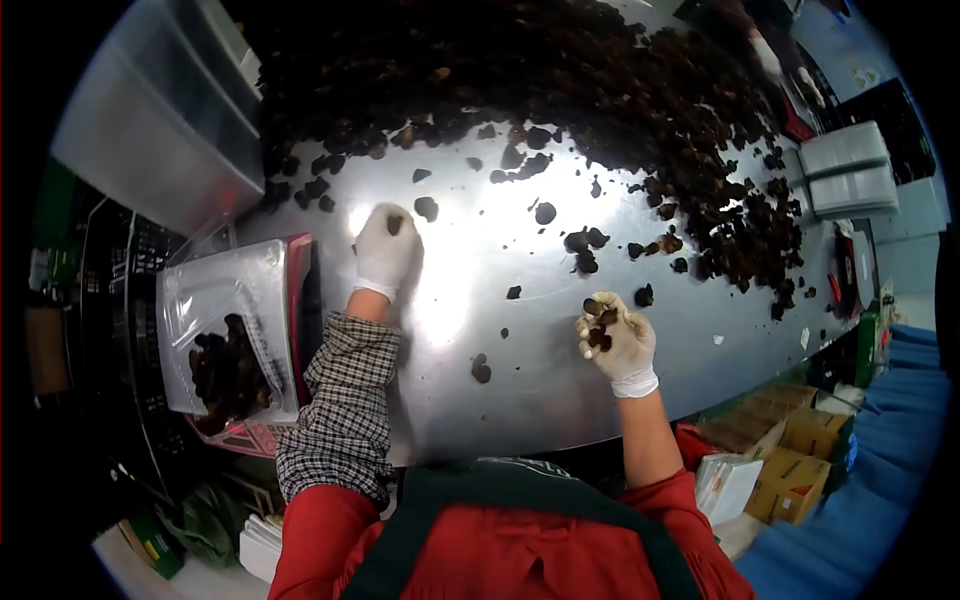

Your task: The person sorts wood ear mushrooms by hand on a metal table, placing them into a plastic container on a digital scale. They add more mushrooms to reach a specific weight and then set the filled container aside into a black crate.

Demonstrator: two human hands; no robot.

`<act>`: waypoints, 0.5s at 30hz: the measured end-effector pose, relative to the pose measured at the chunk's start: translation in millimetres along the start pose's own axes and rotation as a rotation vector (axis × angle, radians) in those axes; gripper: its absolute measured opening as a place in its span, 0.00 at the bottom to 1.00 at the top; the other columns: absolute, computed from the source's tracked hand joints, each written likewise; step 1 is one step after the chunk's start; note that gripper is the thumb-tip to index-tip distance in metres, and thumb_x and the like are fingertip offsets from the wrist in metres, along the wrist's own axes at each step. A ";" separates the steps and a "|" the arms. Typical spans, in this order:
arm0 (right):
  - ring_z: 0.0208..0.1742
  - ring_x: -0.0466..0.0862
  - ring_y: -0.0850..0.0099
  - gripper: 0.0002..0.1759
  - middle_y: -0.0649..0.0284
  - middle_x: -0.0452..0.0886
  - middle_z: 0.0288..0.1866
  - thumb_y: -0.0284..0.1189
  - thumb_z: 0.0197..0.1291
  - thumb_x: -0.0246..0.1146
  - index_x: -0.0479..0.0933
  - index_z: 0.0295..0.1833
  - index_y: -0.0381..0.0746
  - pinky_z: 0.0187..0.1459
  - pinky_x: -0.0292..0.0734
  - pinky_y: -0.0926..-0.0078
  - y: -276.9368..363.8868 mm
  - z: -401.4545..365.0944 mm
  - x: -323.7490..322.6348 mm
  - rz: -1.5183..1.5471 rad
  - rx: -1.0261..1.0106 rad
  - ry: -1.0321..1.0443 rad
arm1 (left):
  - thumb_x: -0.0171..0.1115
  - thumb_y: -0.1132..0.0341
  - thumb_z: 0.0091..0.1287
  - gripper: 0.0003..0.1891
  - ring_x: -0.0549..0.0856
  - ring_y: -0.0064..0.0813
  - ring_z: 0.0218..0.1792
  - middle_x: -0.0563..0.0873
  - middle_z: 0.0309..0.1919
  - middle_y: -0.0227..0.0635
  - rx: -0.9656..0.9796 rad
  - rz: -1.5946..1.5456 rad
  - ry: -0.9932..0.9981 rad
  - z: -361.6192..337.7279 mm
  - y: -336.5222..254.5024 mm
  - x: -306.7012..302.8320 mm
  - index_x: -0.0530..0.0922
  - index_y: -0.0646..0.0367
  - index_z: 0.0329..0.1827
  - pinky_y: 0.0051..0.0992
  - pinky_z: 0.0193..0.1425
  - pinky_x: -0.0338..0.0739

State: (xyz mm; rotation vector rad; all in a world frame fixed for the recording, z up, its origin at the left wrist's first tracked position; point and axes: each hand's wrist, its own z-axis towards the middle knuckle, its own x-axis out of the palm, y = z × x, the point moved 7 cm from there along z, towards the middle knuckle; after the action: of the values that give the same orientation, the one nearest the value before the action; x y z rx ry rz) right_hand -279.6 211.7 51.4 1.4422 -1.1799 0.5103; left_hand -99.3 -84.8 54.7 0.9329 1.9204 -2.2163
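My left hand, in a white glove, is closed above the metal table. A dark mushroom piece, like wood ear, shows at its fingers. Palm up on the right, my gloved right hand curls its fingers round several dark brown mushroom pieces. Just beyond it lies a loose piece. To the left of my left forearm, a stack of clear plastic trays has a pile of dark mushrooms on it.
A large heap of mushrooms covers the far side and reaches down the right. A tall translucent bin stands at the left. White packs are stacked at the right edge. Another person's gloved hand is at the far right.
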 end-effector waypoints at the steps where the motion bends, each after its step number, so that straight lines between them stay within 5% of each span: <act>1: 0.43 0.76 0.60 0.20 0.56 0.76 0.43 0.43 0.68 0.50 0.74 0.51 0.38 0.29 0.78 0.69 3.6 -0.4 -5.3 -0.012 -0.019 0.001 | 0.61 0.68 0.61 0.09 0.83 0.41 0.42 0.83 0.39 0.45 0.022 0.054 0.016 10.1 -0.5 6.5 0.80 0.62 0.41 0.31 0.51 0.77; 3: 0.38 0.77 0.65 0.18 0.57 0.76 0.39 0.42 0.70 0.52 0.75 0.45 0.37 0.26 0.76 0.75 14.6 5.6 -9.7 -0.033 -0.082 -0.067 | 0.62 0.64 0.61 0.15 0.81 0.44 0.48 0.80 0.47 0.46 0.192 0.261 0.070 23.8 -17.6 19.0 0.79 0.61 0.48 0.33 0.56 0.76; 7: 0.23 0.77 0.76 0.07 0.61 0.77 0.28 0.28 0.64 0.61 0.75 0.39 0.36 0.21 0.72 0.80 56.0 33.4 -20.5 -0.780 -0.136 -0.485 | 0.63 0.64 0.59 0.13 0.81 0.46 0.47 0.78 0.44 0.45 0.157 0.490 0.234 27.3 -20.4 36.0 0.78 0.61 0.43 0.34 0.55 0.76; 10: 0.37 0.82 0.61 0.10 0.54 0.79 0.41 0.26 0.57 0.63 0.76 0.45 0.36 0.40 0.79 0.68 78.7 77.2 19.2 -1.812 -0.713 -0.362 | 0.62 0.69 0.59 0.14 0.83 0.39 0.40 0.81 0.41 0.44 -0.055 0.211 0.246 22.5 -22.5 39.7 0.77 0.61 0.47 0.30 0.48 0.78; 12: 0.44 0.81 0.55 0.14 0.53 0.77 0.47 0.27 0.55 0.62 0.77 0.48 0.38 0.48 0.77 0.64 62.9 97.9 24.2 -1.999 -0.436 -0.292 | 0.59 0.71 0.61 0.15 0.82 0.35 0.39 0.82 0.40 0.45 0.170 0.002 0.212 13.5 -59.5 55.2 0.77 0.61 0.51 0.28 0.47 0.77; 13: 0.45 0.81 0.54 0.13 0.53 0.78 0.46 0.29 0.57 0.61 0.78 0.47 0.38 0.48 0.78 0.63 53.6 103.4 26.1 -2.079 -0.246 -0.225 | 0.57 0.73 0.62 0.17 0.82 0.34 0.40 0.82 0.42 0.42 0.075 -0.125 0.297 5.6 -76.2 71.8 0.76 0.61 0.55 0.27 0.48 0.77; 15: 0.44 0.81 0.55 0.12 0.53 0.79 0.45 0.28 0.56 0.62 0.78 0.46 0.38 0.48 0.78 0.64 63.3 98.5 22.2 -1.940 -0.408 -0.253 | 0.55 0.72 0.64 0.17 0.82 0.37 0.41 0.81 0.46 0.38 0.378 0.195 0.371 1.8 -97.3 107.2 0.77 0.56 0.56 0.32 0.51 0.77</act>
State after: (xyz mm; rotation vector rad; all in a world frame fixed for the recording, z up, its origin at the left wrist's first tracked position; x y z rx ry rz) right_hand -355.4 122.8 74.9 1.5892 0.3134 -1.1861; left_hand -228.6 -29.4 89.2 1.6082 1.4529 -2.4650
